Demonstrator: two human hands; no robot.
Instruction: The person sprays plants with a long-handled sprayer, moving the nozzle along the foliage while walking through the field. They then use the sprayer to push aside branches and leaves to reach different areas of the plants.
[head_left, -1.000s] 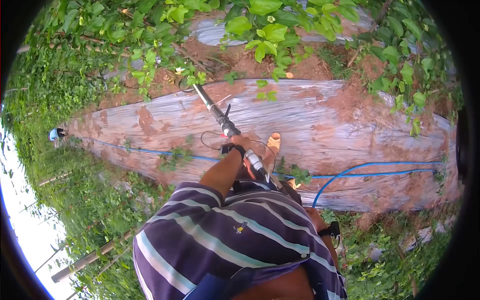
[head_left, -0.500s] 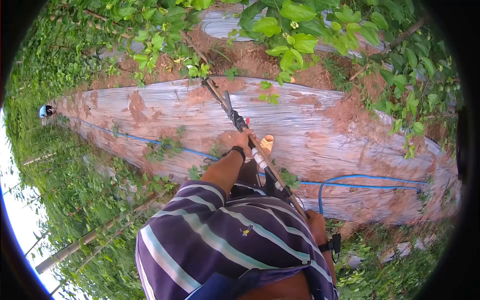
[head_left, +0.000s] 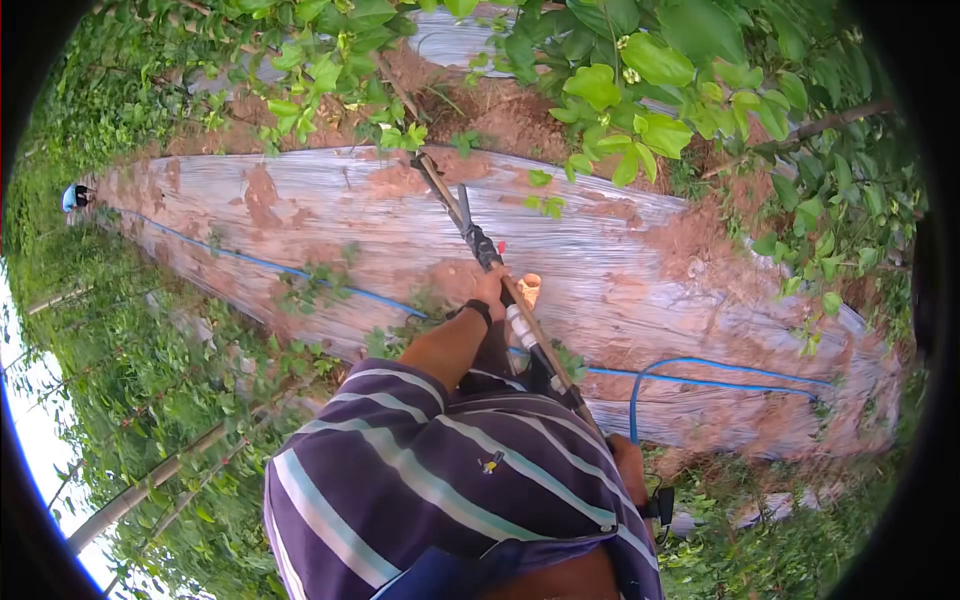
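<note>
1. Where streaky silver plastic sheeting point(head_left: 560, 235) covers the ground, your long brown-and-black pole with white fittings point(head_left: 479, 243) slants above it.
2. Your left hand point(head_left: 490, 290) wraps its middle; your right hand point(head_left: 628, 468) sits by its near end, grip hidden, so I cannot tell.
3. Judging by this, you're steadying it; moving it calls for a firm left hold.

Pole point(head_left: 441, 189): lower end lost past the right hand point(head_left: 628, 468), grip there unclear, shirt point(head_left: 470, 470) covers part of that hand. Left hand point(head_left: 491, 290) on pole: some fingers hidden. Blue hose point(head_left: 380, 299) left of pole: goes behind forearm. Person point(head_left: 75, 197) far left of pole: too small to read. Leaves point(head_left: 700, 30) upper right of pole: blurred, cut by top edge.
</note>
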